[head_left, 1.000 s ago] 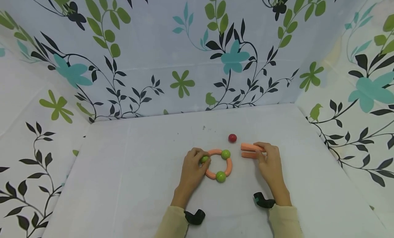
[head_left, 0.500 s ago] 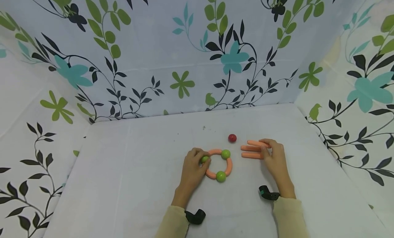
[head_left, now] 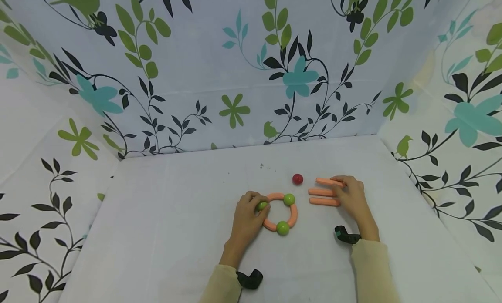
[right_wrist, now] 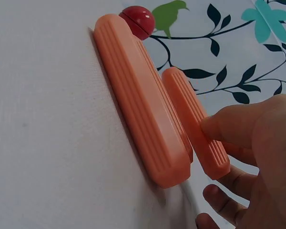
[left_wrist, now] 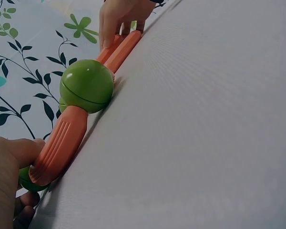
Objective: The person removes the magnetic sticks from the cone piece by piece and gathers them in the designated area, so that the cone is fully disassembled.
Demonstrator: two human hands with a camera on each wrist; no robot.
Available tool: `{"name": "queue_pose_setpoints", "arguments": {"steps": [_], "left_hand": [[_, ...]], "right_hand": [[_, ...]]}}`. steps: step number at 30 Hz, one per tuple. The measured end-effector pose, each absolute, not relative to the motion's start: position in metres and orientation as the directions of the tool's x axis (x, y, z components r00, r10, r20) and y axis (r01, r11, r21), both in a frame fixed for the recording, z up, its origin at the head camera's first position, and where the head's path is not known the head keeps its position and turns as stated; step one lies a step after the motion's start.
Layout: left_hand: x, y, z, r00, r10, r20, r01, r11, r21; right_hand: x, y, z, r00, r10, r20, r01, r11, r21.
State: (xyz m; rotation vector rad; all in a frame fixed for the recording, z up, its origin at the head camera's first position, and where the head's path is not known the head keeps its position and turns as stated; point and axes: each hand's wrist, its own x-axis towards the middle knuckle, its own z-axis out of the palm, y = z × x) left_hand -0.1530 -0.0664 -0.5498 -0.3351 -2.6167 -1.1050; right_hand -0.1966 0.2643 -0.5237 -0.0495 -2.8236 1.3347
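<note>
Green ball (head_left: 262,206): was partly covered by the left hand (head_left: 246,216). Orange stick (head_left: 325,181): was partly covered by the right hand (head_left: 353,197). Red ball (right_wrist: 140,22): was partly masked by a second stick (right_wrist: 139,102) in the right wrist view. Sleeves (head_left: 374,272), two: were cut off by the head view's lower edge. Specks (head_left: 262,166): were too small to identify.

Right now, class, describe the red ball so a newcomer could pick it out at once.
On the white table, find the orange and green ring held by the left hand. Beyond the ring's far side, near the straight orange sticks, sits the red ball. Its colour sets it apart from the ring's green balls.
</note>
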Motion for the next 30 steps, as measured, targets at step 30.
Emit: {"name": "queue_pose_setpoints", "arguments": {"steps": [30], "left_hand": [[-0.157,-0.067,-0.552,-0.925,0.108,0.363,0.335,0.683,0.649]], "right_hand": [[-0.21,0.258,-0.53,-1.0,0.016,-0.011,0.019,0.697,-0.717]]}}
